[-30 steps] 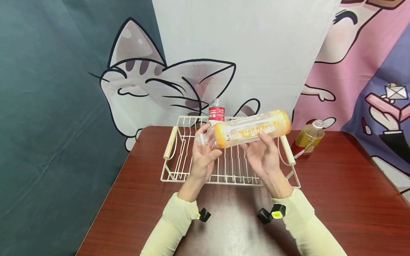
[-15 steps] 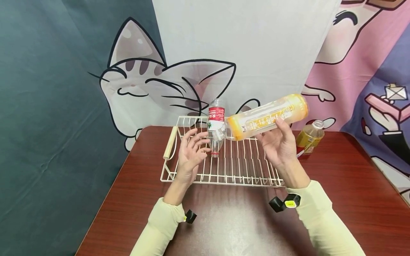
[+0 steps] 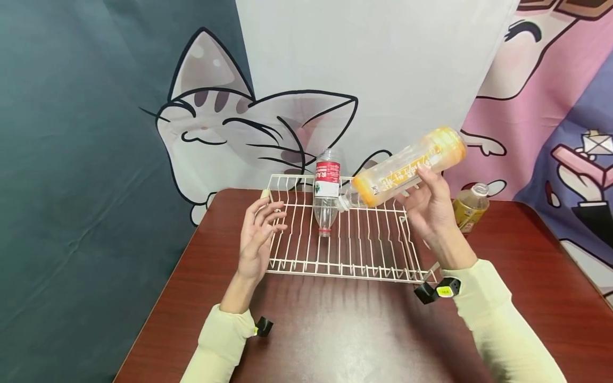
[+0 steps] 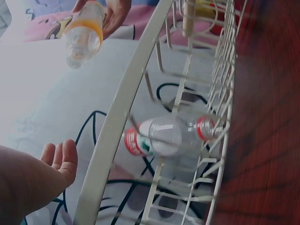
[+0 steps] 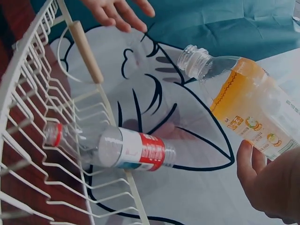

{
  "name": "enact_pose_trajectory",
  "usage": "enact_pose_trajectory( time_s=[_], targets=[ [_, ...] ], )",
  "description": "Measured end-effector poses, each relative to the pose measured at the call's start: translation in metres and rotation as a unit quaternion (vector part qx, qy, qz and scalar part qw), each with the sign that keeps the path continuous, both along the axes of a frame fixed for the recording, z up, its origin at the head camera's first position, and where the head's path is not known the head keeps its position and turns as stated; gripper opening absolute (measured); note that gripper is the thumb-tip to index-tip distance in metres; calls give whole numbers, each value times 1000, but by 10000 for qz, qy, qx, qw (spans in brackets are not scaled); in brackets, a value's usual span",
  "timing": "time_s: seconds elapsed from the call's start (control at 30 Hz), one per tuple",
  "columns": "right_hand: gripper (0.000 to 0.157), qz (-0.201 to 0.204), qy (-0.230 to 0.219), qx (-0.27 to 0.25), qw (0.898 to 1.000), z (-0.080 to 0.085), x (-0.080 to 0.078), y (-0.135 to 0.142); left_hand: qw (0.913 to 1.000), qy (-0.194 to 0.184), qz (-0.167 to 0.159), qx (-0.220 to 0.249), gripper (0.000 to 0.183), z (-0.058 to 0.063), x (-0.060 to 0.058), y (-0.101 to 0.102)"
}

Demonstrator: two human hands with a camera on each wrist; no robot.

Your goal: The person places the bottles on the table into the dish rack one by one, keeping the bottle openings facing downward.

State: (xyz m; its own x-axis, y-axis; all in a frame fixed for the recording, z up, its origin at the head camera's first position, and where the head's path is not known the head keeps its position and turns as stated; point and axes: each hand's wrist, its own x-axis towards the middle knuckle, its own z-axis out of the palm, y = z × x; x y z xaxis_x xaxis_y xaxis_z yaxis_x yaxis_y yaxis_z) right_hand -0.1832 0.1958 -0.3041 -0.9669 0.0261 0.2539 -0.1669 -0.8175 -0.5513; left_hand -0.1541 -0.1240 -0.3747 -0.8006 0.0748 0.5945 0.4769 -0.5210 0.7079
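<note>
A clear plastic bottle with an orange and yellow label [image 3: 407,169] is tilted in my right hand [image 3: 433,213], its uncapped neck pointing down and left. That hand holds it by the body, above the rack's right side. My left hand [image 3: 258,234] is raised at the rack's left end, fingers spread and loosely bent, with nothing in them. Between the hands, a clear bottle with a red and white label [image 3: 328,186] leans neck-down in the white wire rack [image 3: 354,274]. In the right wrist view this inverted bottle [image 5: 133,149] has a red ring at its neck.
A bottle with a yellow label [image 3: 471,208] stands upright on the brown table [image 3: 335,330], right of the rack. A wooden rack handle [image 5: 85,51] shows in the right wrist view. Behind the table hangs a cloth with a cartoon cat [image 3: 210,143].
My left hand has let go of the orange-labelled bottle's neck and moved left. My right hand has carried that bottle right and up, uncovering the red-labelled bottle in the rack.
</note>
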Motion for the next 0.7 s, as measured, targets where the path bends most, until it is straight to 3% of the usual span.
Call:
enact_pose_trajectory(
  time_s=[0.3,0.47,0.6,0.7],
  targets=[
    [36,81,-55,180,9998,10,-12,8,9973,-68,607,-396,48,-1,2,-15],
    [37,40,-76,421,9991,13,-20,11,9889,-43,1191,-882,49,-3,2,-23],
    [36,16,-235,641,9977,17,-27,15,9698,-81,1819,-1624,51,-8,2,-30],
    [35,-16,-453,847,9954,20,-32,17,9443,-15,2300,-2352,53,-11,2,-33]
  ],
)
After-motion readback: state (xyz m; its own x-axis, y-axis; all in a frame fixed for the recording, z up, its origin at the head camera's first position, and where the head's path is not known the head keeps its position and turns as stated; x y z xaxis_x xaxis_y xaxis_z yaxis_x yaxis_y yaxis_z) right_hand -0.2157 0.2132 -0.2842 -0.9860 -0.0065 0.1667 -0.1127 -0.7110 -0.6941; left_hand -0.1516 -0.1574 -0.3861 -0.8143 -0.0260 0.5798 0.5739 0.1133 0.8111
